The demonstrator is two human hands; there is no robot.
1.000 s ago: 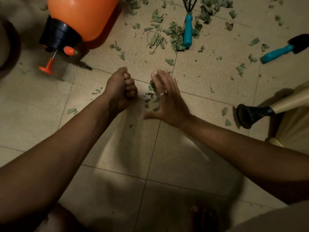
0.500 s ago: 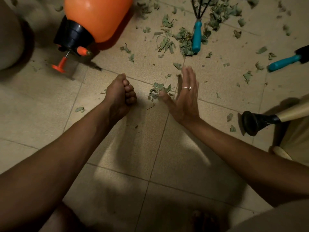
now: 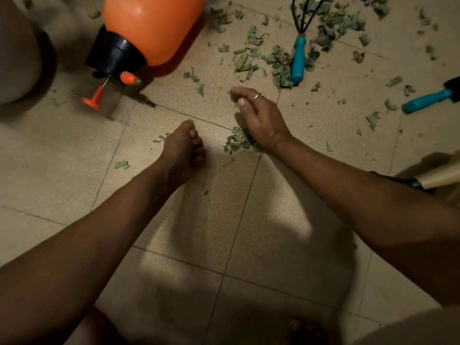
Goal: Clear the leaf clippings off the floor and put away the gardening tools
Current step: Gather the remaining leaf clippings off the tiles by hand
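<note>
Green leaf clippings (image 3: 276, 63) lie scattered over the beige tiled floor (image 3: 174, 245), thickest at the top right. A small gathered heap of clippings (image 3: 235, 141) sits between my hands. My left hand (image 3: 183, 150) rests on the floor as a closed fist; whatever is inside it is hidden. My right hand (image 3: 258, 115), with a ring on it, is open with curved fingers, its heel beside the small heap. A hand rake with a teal handle (image 3: 298, 59) lies among the clippings. A second teal-handled tool (image 3: 428, 99) lies at the right edge.
An orange pressure sprayer (image 3: 151, 28) with a black cap lies on its side at the top left. A beige-handled tool with a black collar (image 3: 438, 180) pokes in from the right. A rounded pale object (image 3: 15, 58) sits at the far left.
My right hand has turned from flat on edge to palm down with curled fingers, above the heap it swept toward my left fist. The fist has stayed in place.
</note>
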